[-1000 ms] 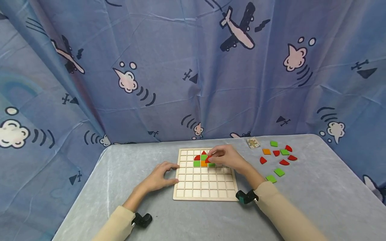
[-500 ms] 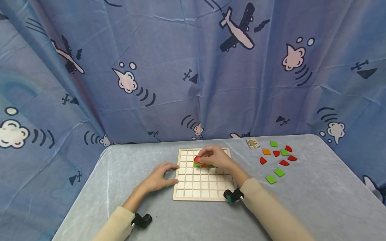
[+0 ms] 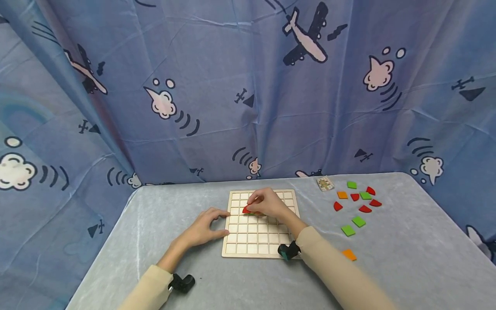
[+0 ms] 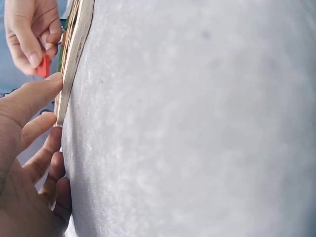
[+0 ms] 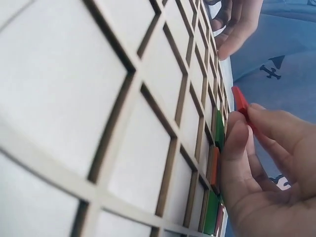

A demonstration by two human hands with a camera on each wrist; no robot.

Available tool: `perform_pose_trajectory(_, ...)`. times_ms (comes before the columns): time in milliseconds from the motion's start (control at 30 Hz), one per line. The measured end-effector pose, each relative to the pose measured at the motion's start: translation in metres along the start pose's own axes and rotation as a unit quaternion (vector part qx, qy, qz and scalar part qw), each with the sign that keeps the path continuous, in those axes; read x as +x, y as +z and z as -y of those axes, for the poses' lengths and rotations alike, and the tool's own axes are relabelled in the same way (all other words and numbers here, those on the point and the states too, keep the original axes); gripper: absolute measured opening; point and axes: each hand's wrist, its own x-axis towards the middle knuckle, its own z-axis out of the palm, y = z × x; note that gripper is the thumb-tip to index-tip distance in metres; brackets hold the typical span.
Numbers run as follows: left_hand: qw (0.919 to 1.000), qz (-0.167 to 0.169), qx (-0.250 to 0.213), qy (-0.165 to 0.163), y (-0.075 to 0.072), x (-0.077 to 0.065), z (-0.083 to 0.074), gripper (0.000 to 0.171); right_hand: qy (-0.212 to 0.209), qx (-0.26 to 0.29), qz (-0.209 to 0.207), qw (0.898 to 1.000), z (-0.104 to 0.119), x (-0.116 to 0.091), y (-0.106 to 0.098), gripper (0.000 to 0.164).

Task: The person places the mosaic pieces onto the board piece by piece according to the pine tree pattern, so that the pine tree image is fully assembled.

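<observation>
A wooden grid board lies on the grey cloth-covered table. My right hand is over its upper part, pinching a red quarter-round tile between thumb and fingertips. The tile is just left of the green tile and orange tile set in the grid; in the head view the hand covers most of these. At the board's left edge rests my left hand, thumb and forefinger spread along the rim, its other fingers loosely bent.
Right of the board lie loose green tiles, red quarter-round tiles and an orange tile. Another orange tile is beside the right sleeve. A small patterned square card sits near the back edge, before a blue printed curtain.
My right hand has moved left across the board with the red tile, passing over the set tiles. An orange tile by the right sleeve has come into view. The left hand stays put.
</observation>
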Motion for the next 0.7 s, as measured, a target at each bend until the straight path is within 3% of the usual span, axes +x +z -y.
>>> perform_pose_trajectory(333, 1.0000, 0.002, 0.004, 0.004, -0.001, 0.000, -0.001, 0.051, 0.031, -0.023, -0.018, 0.999, 0.006, 0.006, 0.008, 0.005)
perform_pose_trajectory(700, 0.9999, -0.002, 0.008, 0.012, 0.000, 0.001, -0.002, 0.050, 0.032, -0.055, -0.024, 0.998, 0.007, 0.011, 0.014, 0.005)
